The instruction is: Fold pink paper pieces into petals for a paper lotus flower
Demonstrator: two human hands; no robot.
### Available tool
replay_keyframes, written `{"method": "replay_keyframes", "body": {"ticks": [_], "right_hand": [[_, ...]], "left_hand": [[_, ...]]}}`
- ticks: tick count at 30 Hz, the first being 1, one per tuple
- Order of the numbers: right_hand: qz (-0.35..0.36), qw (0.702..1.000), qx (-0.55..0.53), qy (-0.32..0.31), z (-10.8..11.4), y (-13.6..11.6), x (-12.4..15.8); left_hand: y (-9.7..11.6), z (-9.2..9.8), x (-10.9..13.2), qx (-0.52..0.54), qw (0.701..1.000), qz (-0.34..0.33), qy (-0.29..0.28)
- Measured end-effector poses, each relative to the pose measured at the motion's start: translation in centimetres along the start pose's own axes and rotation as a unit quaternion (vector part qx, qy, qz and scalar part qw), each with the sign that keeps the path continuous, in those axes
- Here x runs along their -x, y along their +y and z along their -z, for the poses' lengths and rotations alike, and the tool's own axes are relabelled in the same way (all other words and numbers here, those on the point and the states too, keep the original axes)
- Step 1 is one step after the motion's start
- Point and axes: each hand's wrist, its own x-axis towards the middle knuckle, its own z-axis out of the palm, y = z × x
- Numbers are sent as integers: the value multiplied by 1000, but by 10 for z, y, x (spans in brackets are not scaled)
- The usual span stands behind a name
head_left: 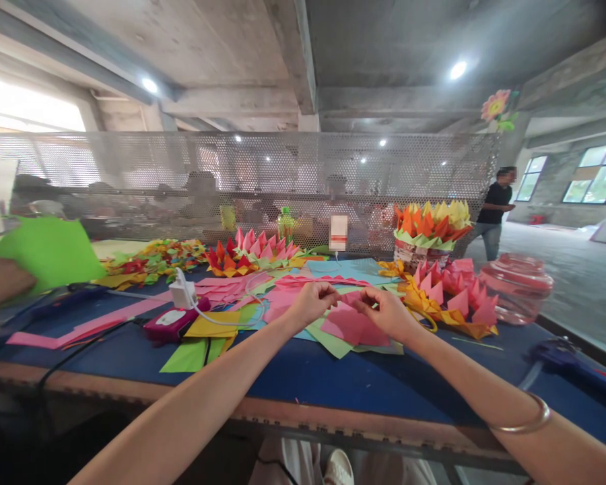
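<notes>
Over the middle of the blue table, my left hand [315, 303] has its fingers curled and pinched together. Close to its right, my right hand [384, 308] is closed in a similar pinch, just above pink paper sheets [356, 325]. Whatever lies between the fingertips of either hand is too small to make out. A strip of pink folded points [328, 279] lies just behind both hands. Green sheets [333, 343] stick out from under the pink ones.
A purple power socket [169, 325] with a white charger and cables sits left. Folded paper flowers [467, 296], a pink jar [518, 286] and a blue glue gun [560, 357] stand right. Another person's hand [3, 283] is at far left by green paper [50, 252]. A person [495, 209] walks behind.
</notes>
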Motion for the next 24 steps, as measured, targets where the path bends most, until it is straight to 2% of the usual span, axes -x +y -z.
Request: {"method": "replay_keyframes", "body": {"ticks": [12, 21, 24], "right_hand": [[-2, 1000, -8, -3, -1, 3, 0], [-6, 1000, 19, 10, 1, 3, -1], [-4, 1000, 27, 11, 1, 4, -2]], "left_hand": [[-4, 2, -3, -29, 999, 3, -17], [-3, 1, -2, -38, 999, 3, -4], [0, 1, -1, -24, 1000, -17, -11]]}}
